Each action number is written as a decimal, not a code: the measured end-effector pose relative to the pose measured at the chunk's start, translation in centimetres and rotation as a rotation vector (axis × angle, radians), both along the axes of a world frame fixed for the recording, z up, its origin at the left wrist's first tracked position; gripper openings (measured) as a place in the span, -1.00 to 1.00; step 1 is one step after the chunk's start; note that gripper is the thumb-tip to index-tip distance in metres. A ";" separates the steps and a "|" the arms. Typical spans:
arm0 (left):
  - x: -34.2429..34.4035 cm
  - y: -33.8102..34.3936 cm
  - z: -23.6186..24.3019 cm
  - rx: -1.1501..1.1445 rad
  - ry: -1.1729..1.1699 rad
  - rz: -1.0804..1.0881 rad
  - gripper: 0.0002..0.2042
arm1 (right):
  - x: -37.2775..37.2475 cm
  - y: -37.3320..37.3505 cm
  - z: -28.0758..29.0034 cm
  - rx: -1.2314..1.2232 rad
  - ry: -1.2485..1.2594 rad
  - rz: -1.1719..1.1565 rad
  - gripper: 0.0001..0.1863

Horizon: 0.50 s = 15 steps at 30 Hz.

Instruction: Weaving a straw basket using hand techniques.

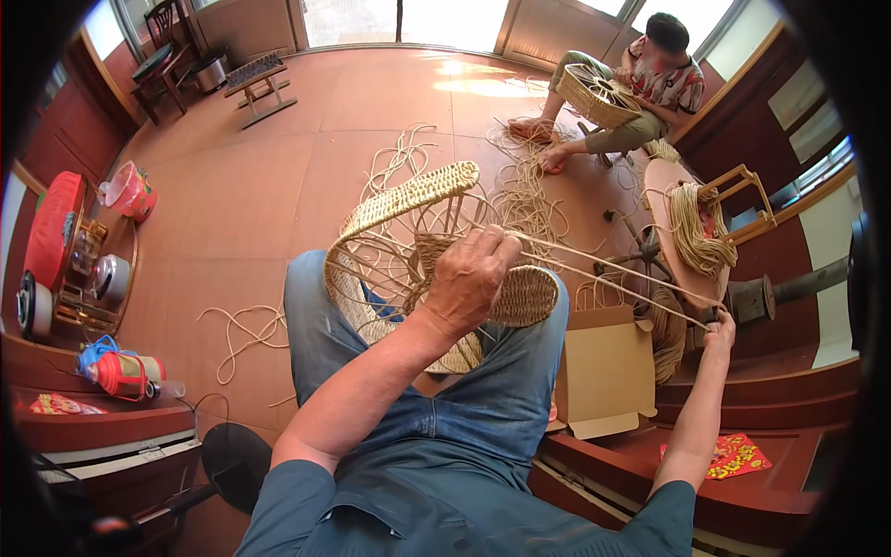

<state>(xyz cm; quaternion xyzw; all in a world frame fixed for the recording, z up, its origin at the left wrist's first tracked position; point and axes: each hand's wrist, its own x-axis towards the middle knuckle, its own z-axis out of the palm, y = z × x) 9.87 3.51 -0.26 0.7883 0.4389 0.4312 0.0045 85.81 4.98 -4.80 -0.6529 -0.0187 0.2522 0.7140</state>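
Observation:
Across my thighs rests a half-woven straw-coloured basket (408,197), its broad braided rim tilted up over a frame of open ribs. My left hand (469,277) is closed at its woven middle part, gripping the cord there and covering part of the weave. Two taut strands of beige cord (603,262) run from that hand to my right. Out at arm's length, my right hand (720,330) has its fingers closed around the far end of these strands. A rounded woven end (526,297) of the basket shows beside my left wrist.
Loose cord (534,209) lies tangled on the floor ahead. At far right, a seated person (664,84) holds another woven basket (599,97). Cord coils (696,227) hang over a pinkish board, near an open cardboard box (605,371). A low wooden stool (255,74) stands far left.

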 end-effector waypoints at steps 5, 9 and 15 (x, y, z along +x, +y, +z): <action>-0.3 -0.1 0.2 -0.064 -0.169 0.021 -0.85 | 12.1 -7.1 -2.9 -0.035 -0.016 -0.426 -0.59; -0.1 -0.1 0.8 -0.149 -0.213 0.086 -0.90 | 9.7 -8.4 -4.8 -0.161 -0.097 -0.233 -0.57; 0.3 0.4 1.7 -0.195 -0.093 0.237 -0.93 | -10.0 -2.1 -6.4 -0.388 -0.784 0.042 -0.48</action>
